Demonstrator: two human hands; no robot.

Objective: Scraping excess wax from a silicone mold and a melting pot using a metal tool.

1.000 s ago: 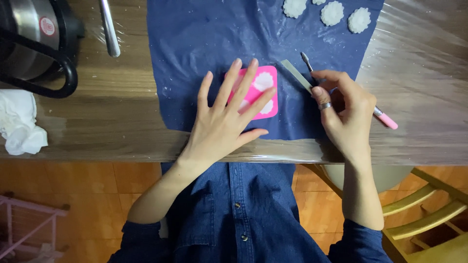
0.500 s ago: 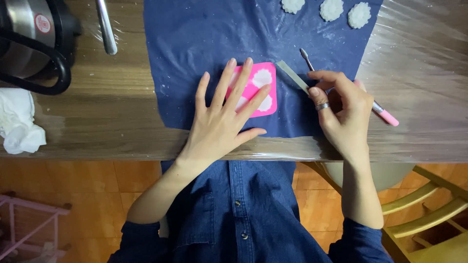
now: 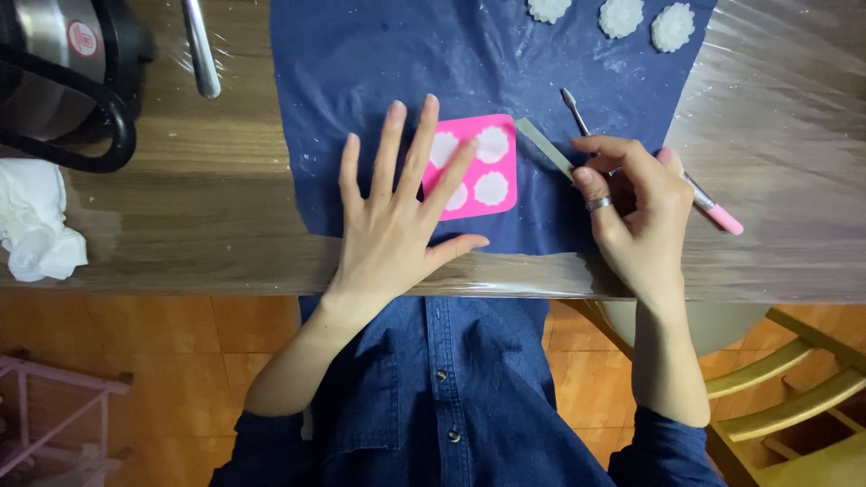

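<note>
A pink mould [image 3: 502,168] with white flower-shaped fillings lies on a dark blue cloth [image 3: 379,63]. My left hand [image 3: 397,216] rests flat with fingers spread over the mould's left side. Just right of the mould, my right hand [image 3: 631,207] grips a flat metal scraper [image 3: 543,146] and a pink-handled pointed tool [image 3: 713,213]. Three white flower-shaped pieces [image 3: 622,14] sit at the cloth's far edge.
A black-handled metal pot [image 3: 54,72] stands at the far left, with a white crumpled cloth [image 3: 36,225] below it. A metal handle [image 3: 200,50] lies beside the pot. Clear plastic film [image 3: 776,117] covers the wooden table. A wooden chair [image 3: 794,397] is at lower right.
My left hand has slid left across the mould, uncovering more of its white fillings. My right hand has stayed almost still with its tools.
</note>
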